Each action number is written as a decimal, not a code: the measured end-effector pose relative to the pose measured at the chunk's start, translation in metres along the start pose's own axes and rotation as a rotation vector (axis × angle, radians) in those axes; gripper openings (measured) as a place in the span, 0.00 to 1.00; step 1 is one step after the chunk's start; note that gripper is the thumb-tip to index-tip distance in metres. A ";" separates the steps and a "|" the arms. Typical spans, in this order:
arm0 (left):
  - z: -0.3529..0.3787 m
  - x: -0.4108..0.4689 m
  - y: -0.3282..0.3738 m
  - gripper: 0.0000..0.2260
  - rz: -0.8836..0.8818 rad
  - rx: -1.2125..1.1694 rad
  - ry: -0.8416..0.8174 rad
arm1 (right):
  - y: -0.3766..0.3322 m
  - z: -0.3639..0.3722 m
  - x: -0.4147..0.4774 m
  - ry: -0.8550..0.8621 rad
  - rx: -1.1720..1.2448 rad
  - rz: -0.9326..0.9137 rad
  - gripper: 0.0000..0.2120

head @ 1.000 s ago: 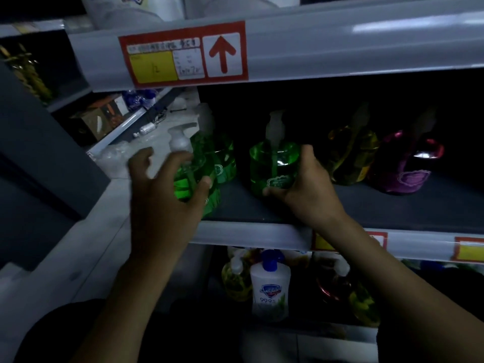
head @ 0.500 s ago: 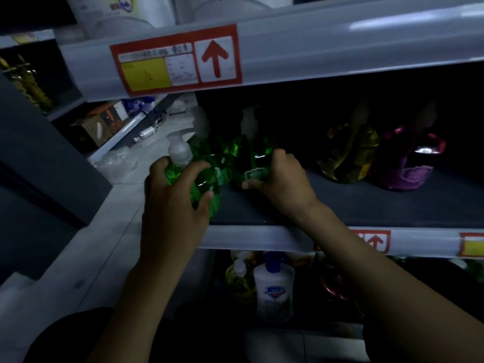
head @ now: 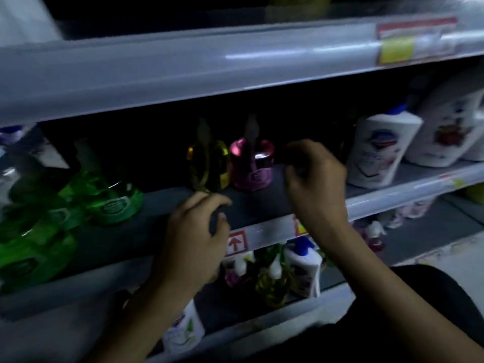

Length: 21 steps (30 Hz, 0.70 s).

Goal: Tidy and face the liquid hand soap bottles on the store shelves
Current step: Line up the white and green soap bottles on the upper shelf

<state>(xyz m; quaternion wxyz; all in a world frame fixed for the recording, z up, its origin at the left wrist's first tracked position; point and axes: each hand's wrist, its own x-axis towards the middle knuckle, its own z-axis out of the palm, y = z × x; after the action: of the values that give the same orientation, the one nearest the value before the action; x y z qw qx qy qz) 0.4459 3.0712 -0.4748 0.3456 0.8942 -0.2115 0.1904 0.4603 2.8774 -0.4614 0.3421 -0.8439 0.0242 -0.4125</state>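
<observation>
The pink bottle stands just left of the right hand; its curled grip is unreadable. The left hand hangs loose, its grip empty.

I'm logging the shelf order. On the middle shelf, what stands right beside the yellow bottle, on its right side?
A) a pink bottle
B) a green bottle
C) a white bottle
A: the pink bottle stands right next to the yellow bottle. The green bottles sit well off to the left, and the white bottles are beyond the right hand.
</observation>
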 end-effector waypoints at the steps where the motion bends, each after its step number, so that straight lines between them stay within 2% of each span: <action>1: 0.018 0.011 0.010 0.10 0.001 -0.064 -0.043 | 0.019 -0.014 0.005 0.119 -0.006 0.062 0.16; 3: 0.057 0.035 0.033 0.14 -0.020 -0.201 -0.114 | 0.056 -0.041 0.011 0.314 -0.028 0.212 0.19; 4: 0.076 0.048 0.045 0.15 -0.049 -0.273 -0.153 | 0.073 -0.053 0.015 0.359 -0.034 0.291 0.21; 6: 0.114 0.075 0.068 0.17 -0.091 -0.398 -0.221 | 0.103 -0.068 0.020 0.339 0.022 0.432 0.23; 9: 0.154 0.109 0.099 0.21 -0.170 -0.543 -0.319 | 0.130 -0.075 0.027 0.173 0.161 0.530 0.24; 13: 0.175 0.126 0.121 0.23 -0.224 -0.608 -0.410 | 0.140 -0.074 0.023 0.068 0.199 0.512 0.23; 21: 0.135 0.101 0.085 0.25 -0.189 -0.540 -0.249 | 0.114 -0.080 0.010 -0.152 0.327 0.340 0.21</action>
<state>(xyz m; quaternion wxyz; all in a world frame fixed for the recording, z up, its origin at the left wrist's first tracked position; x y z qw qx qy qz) 0.5134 2.8954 -0.4728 0.5584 0.8021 -0.2110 -0.0168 0.4380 2.7423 -0.4888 0.5393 -0.7898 0.0728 -0.2829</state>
